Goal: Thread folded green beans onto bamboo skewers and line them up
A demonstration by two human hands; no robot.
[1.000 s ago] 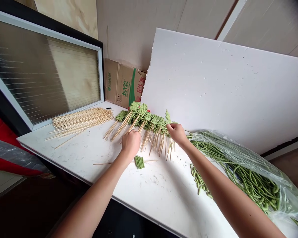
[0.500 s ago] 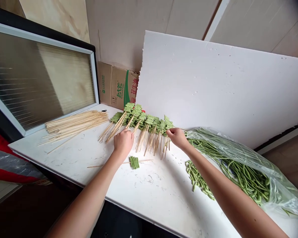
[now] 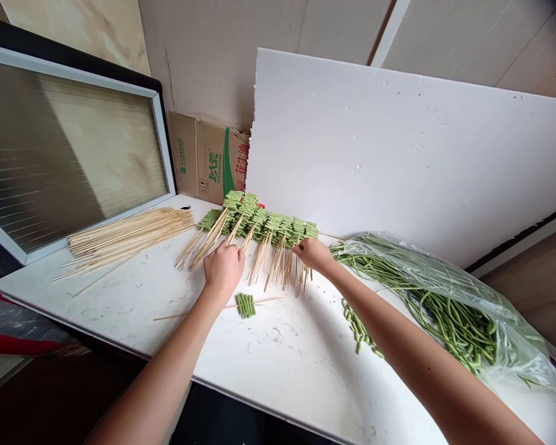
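While left hand (image 3: 223,269) and right hand (image 3: 314,254) meet piled skewers (image 3: 278,227), each grip unclear, one skewer (image 3: 245,305) apart

food-prep corner; home kitchen or small shop, can't tell which. evidence: white, grey-flecked worktop (image 3: 278,358) carrying a pile of thin pale wooden sticks (image 3: 130,235), stacked skewers of short-cut green beans (image 3: 264,224) and a clear plastic bag of long green beans (image 3: 426,272). brown cardboard box with green and red print (image 3: 210,157) at the back. big white pitted board (image 3: 398,161) stands before beige wall panels (image 3: 343,31); looks makeshift.
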